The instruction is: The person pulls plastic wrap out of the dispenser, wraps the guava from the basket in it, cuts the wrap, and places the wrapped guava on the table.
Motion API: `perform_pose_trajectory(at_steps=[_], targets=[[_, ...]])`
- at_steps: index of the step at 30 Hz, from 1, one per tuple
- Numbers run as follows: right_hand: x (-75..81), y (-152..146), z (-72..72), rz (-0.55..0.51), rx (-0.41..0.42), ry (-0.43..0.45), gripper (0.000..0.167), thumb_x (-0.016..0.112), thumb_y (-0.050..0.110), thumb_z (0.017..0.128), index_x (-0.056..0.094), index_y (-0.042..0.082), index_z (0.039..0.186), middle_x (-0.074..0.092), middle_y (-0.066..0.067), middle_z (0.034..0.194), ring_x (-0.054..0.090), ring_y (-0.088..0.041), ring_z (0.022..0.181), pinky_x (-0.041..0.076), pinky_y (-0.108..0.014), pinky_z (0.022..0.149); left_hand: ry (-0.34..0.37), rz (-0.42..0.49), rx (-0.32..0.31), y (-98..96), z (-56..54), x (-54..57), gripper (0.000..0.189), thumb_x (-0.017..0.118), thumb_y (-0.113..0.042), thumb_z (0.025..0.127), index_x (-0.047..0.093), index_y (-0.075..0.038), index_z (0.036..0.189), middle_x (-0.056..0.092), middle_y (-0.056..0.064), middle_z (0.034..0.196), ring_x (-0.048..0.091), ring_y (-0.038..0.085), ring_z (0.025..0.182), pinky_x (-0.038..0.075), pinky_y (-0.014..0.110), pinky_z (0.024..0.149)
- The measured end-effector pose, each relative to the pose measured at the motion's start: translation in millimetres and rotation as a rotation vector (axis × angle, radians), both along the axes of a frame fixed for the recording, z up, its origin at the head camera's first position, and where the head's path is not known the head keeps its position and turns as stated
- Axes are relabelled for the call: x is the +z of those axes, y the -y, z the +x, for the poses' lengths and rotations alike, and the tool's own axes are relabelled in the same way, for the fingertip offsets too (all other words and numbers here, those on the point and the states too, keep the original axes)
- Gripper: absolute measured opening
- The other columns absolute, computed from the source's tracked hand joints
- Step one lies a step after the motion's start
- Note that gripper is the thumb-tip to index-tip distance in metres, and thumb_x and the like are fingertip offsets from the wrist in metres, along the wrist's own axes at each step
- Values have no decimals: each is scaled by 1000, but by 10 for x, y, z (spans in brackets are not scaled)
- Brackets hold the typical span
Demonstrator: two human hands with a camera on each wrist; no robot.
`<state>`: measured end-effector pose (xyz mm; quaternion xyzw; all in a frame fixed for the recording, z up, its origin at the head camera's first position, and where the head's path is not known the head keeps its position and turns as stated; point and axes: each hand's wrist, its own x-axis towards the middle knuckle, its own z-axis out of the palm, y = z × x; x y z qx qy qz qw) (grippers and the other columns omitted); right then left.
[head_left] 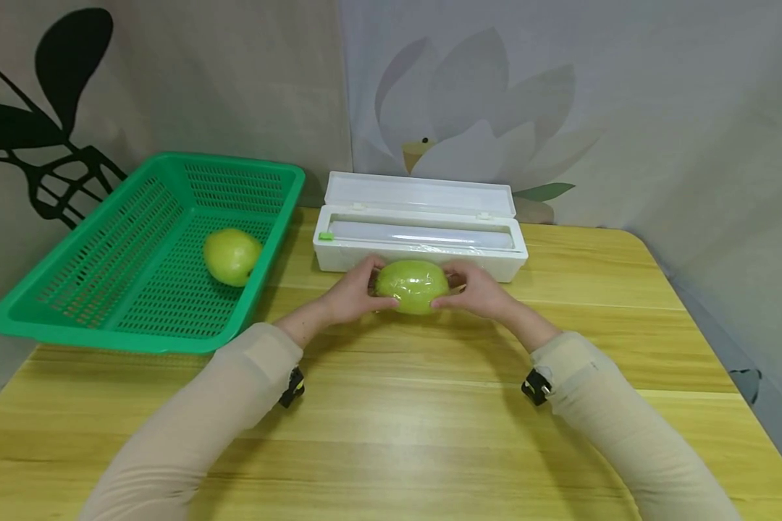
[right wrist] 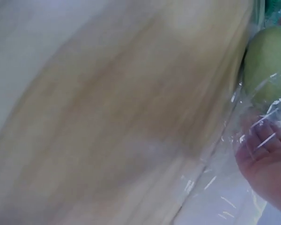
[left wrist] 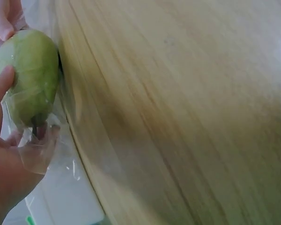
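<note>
Wrapped fruit (head_left: 412,287), green and glossy under clear film, lies sideways between the left and right grips; whether it touches the worktop (head_left: 404,434) beneath them I cannot tell. Well to the left of the grips is a green basket (head_left: 91,336), with a second green fruit (head_left: 232,257) resting inside by its right wall. Next comes the left grip (head_left: 355,293), pinching the stem end of the wrapped fruit, thumb in front and fingers behind. Just beyond both grips stands a white box (head_left: 345,259), lid raised, with a film roll (head_left: 420,235) inside and a green slider (head_left: 326,236) at its left end. To the right, the right grip (head_left: 477,293) pinches the opposite end, thumb likewise in front, loose film (right wrist: 271,110) lying over its fingers.
</note>
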<state>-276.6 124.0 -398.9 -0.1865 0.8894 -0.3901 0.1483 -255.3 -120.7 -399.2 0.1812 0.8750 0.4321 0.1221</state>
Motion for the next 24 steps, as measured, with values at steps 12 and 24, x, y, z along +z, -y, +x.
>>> perform_pose_trajectory(at_steps=[12,24], targets=[[-39,-34,96,67,50,-159,84,79,25,73,35,2,141,49,-20,132,47,-37,121,37,-51,105,-166,-179,10,46,51,-33,73,71,-33,82,35,-6,139,47,12,136,44,28,126,35,47,108],[35,-56,202,80,26,-276,83,79,26,72,37,0,139,45,-21,136,44,-36,124,34,-49,108,-151,-266,57,36,91,-1,82,70,-38,81,28,-6,144,40,15,144,38,33,132,30,55,108]])
